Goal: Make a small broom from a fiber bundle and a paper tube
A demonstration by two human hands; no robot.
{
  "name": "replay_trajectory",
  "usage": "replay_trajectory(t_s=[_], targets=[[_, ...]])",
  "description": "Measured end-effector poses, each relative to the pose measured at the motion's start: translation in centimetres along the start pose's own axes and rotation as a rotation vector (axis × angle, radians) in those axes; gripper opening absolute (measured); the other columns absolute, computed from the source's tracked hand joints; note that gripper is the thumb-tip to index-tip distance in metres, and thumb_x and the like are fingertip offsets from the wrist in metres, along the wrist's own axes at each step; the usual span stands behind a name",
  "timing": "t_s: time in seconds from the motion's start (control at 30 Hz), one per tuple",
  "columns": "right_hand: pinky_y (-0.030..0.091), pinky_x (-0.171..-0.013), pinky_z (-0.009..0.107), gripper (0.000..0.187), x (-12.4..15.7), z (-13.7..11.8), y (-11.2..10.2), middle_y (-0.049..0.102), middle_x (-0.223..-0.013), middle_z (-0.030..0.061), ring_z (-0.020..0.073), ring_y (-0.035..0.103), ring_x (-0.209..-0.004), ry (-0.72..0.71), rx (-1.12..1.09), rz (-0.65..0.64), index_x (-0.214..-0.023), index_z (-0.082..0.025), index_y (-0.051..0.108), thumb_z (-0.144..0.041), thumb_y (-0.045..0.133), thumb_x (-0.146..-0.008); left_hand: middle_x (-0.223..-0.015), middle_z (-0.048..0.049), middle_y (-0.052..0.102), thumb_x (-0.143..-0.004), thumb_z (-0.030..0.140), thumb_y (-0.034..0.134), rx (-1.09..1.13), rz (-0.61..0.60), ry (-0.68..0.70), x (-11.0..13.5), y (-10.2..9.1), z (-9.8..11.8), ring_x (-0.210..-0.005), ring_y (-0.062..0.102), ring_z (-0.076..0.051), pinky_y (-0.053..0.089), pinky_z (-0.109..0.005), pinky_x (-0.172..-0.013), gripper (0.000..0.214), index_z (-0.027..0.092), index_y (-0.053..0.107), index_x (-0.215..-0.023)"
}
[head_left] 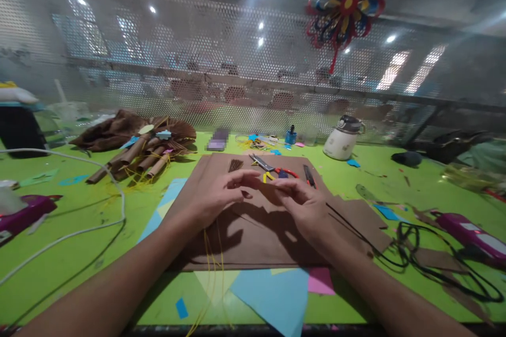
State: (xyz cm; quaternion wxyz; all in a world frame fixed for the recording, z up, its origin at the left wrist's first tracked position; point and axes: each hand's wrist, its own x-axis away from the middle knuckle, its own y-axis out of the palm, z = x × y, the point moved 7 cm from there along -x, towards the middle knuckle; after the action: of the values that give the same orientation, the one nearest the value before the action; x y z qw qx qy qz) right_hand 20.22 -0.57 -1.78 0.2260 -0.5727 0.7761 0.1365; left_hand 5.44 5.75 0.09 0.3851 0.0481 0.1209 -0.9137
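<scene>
My left hand [215, 192] and my right hand [304, 202] meet over a brown paper sheet [253, 231] on the green table [79, 231]. Both pinch with their fingertips at a small yellow piece [268, 178] held between them. Thin yellow strands [211, 253] trail from under my left hand toward the table's near edge. Red-handled scissors [272, 167] lie just beyond my fingers on the brown sheet, next to a dark comb-like fringe piece [235, 165].
Brown paper rolls [138, 158] lie at the back left. A white jug [342, 138] stands at the back right. Purple glue guns [23, 216] [470, 234] with cords sit at both sides. Blue, pink and yellow paper [272, 295] lies near the front edge. A paper pinwheel [346, 2] hangs above.
</scene>
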Motion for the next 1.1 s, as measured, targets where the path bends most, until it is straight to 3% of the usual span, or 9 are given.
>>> replay_trajectory(t_s=[0.1,0.23,0.4,0.53,0.63,0.77,0.87,1.0,1.1], targets=[[0.052,-0.076,0.031,0.011,0.1,-0.2,0.1,0.068,-0.090,0.0046,0.0182,0.063,-0.084,0.045,-0.015,-0.001,-0.086,-0.021,0.068,-0.027,0.065,-0.077,-0.095,-0.0078,0.066,-0.069,0.018,0.058,0.039,0.005,-0.051,0.2,0.6,-0.5,-0.085,0.064,-0.022,0.054,-0.036,-0.071,0.030,0.020,0.065,-0.099],[0.050,-0.073,0.031,0.009,-0.3,-0.8,-0.2,0.064,-0.083,0.0044,0.0186,0.060,-0.081,-0.013,0.030,-0.006,-0.078,-0.021,0.068,-0.029,0.066,-0.075,-0.079,-0.0011,0.056,-0.070,0.030,0.064,0.019,0.161,-0.082,0.1,-0.2,-0.8,-0.056,0.057,-0.012,0.052,-0.030,-0.051,0.014,0.017,0.063,-0.073],[0.044,-0.055,0.026,0.021,-0.5,0.1,-0.9,0.057,-0.063,0.0002,0.0143,0.052,-0.059,0.100,0.107,0.038,-0.067,-0.019,0.065,-0.039,0.066,-0.074,-0.068,-0.0007,0.056,-0.077,0.036,0.062,0.000,0.179,-0.080,0.5,-1.0,-0.1,-0.063,0.054,-0.013,0.047,-0.025,-0.057,0.024,0.018,0.060,-0.062],[0.036,-0.045,0.022,0.027,-0.1,1.2,-0.7,0.050,-0.050,-0.0038,0.0103,0.044,-0.047,0.253,0.050,0.005,-0.063,-0.018,0.061,-0.043,0.067,-0.073,-0.075,-0.0038,0.064,-0.082,0.043,0.055,0.086,0.145,-0.120,0.5,-0.9,-1.1,-0.068,0.058,-0.016,0.046,-0.027,-0.060,0.028,0.018,0.065,-0.077],[0.037,-0.046,0.022,0.025,-0.6,1.0,-2.1,0.050,-0.051,-0.0046,0.0098,0.046,-0.047,0.237,-0.005,0.071,-0.066,-0.019,0.062,-0.042,0.069,-0.072,-0.079,-0.0044,0.064,-0.082,0.046,0.053,0.081,0.311,-0.040,0.3,-2.4,-1.3,-0.071,0.059,-0.016,0.046,-0.026,-0.062,0.031,0.017,0.065,-0.085],[0.038,-0.044,0.021,0.024,-1.8,0.1,-6.2,0.050,-0.057,-0.0053,0.0089,0.046,-0.046,0.134,-0.108,0.340,-0.071,-0.020,0.060,-0.040,0.072,-0.068,-0.079,-0.0030,0.061,-0.078,0.041,0.059,0.134,0.668,0.098,0.5,-5.8,-0.8,-0.074,0.057,-0.014,0.045,-0.023,-0.064,0.029,0.015,0.062,-0.091],[0.035,-0.041,0.020,0.025,-2.0,0.2,-7.6,0.049,-0.056,-0.0055,0.0080,0.044,-0.044,0.131,-0.105,0.434,-0.072,-0.019,0.059,-0.040,0.074,-0.066,-0.075,0.0003,0.058,-0.073,0.031,0.065,0.113,0.810,0.162,0.8,-7.2,-0.4,-0.070,0.054,-0.011,0.043,-0.022,-0.063,0.024,0.015,0.062,-0.090],[0.040,-0.046,0.022,0.021,-1.4,0.3,-6.3,0.051,-0.057,-0.0046,0.0101,0.048,-0.049,0.115,-0.006,0.346,-0.075,-0.020,0.059,-0.037,0.071,-0.071,-0.075,0.0018,0.059,-0.066,0.022,0.071,0.027,0.780,0.186,1.0,-6.8,0.0,-0.069,0.053,-0.010,0.043,-0.023,-0.067,0.024,0.015,0.065,-0.087],[0.044,-0.052,0.026,0.010,-0.6,-1.5,-4.9,0.056,-0.064,-0.0014,0.0135,0.053,-0.057,-0.060,0.268,0.273,-0.080,-0.021,0.061,-0.031,0.064,-0.079,-0.073,0.0003,0.061,-0.068,0.030,0.072,0.079,0.570,0.087,0.5,-4.8,-0.6,-0.065,0.054,-0.011,0.044,-0.025,-0.064,0.020,0.016,0.065,-0.080]])
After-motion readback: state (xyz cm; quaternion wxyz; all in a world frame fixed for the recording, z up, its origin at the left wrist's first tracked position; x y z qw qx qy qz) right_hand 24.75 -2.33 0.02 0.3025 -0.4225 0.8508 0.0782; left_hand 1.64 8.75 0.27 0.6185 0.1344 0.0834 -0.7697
